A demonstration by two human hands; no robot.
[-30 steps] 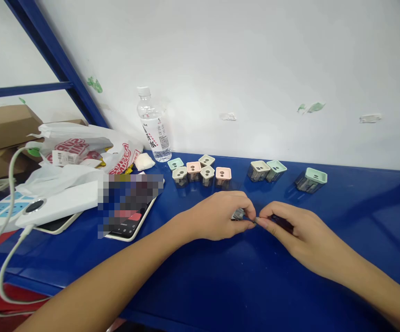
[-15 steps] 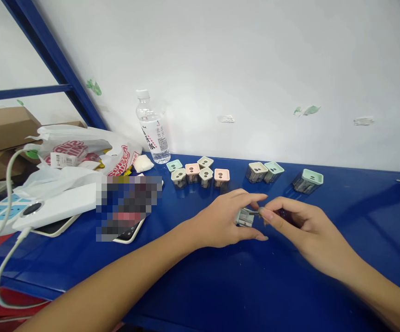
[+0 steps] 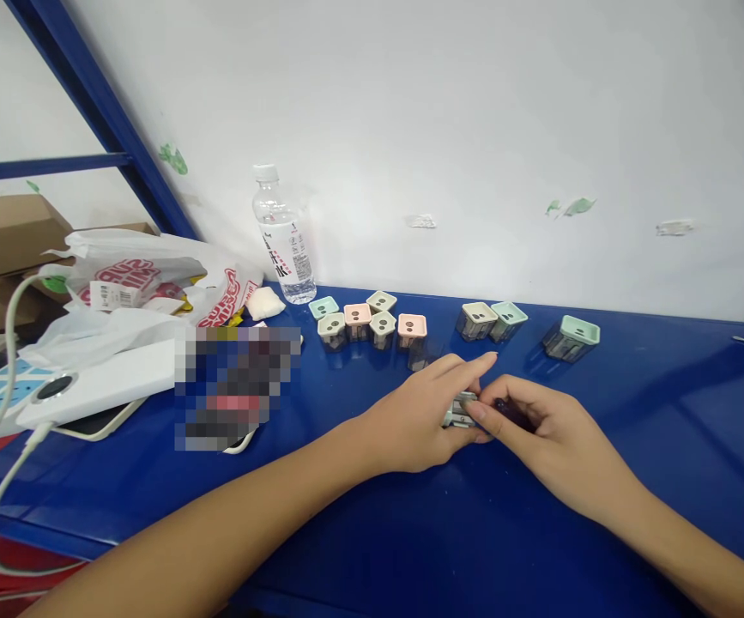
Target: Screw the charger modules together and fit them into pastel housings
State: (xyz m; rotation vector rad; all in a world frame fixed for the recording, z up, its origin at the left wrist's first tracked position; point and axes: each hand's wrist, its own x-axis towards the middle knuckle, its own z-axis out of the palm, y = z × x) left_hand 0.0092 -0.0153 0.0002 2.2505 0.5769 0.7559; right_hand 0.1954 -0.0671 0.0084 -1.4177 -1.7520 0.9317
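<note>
My left hand point(image 3: 410, 416) is closed around the opened top of a pencil sharpener point(image 3: 455, 416), its metal sharpening piece facing right between thumb and fingers. My right hand point(image 3: 532, 429) pinches with thumb and forefinger right at that metal piece; what the fingertips hold is hidden. A dark purplish thing point(image 3: 514, 415) shows partly inside the right palm, too covered to name. Just behind the left hand stands a see-through dark sharpener container point(image 3: 423, 354) without a lid. Beyond it, a pink-topped sharpener point(image 3: 412, 330) stands upright.
Several sharpeners with cream, pink and green tops, including a pink one point(image 3: 357, 319), stand in a group. Farther right are a cream sharpener point(image 3: 476, 319) and two green ones point(image 3: 571, 336). A water bottle point(image 3: 285, 240), plastic bags point(image 3: 146, 283) and a white power bank point(image 3: 101, 386) occupy the left.
My right fingers have moved left onto the metal sharpening piece, covering the thin metal bit that showed between the hands. My left thumb and fingers have closed in slightly around the sharpener top.
</note>
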